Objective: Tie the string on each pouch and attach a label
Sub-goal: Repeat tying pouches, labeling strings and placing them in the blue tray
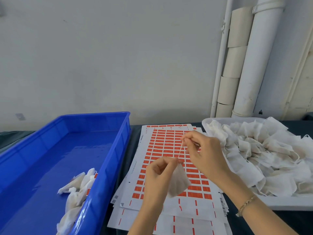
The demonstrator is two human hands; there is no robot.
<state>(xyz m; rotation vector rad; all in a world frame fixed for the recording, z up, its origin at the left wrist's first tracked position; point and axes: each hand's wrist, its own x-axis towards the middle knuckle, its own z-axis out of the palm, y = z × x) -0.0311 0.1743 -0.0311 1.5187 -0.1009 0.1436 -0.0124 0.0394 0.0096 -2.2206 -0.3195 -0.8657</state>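
The left hand [159, 168] pinches the neck of the soft, light pouch [178, 182] while the right hand [201, 150] pinches its thin string [180, 148], so the neck seems the best place to hold it.

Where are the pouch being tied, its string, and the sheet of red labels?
pouch [178, 181], head view, middle of its hanging white body.
string [181, 149], head view, midway along its taut stretch.
label sheet [160, 143], head view, a row of red labels in its upper part.
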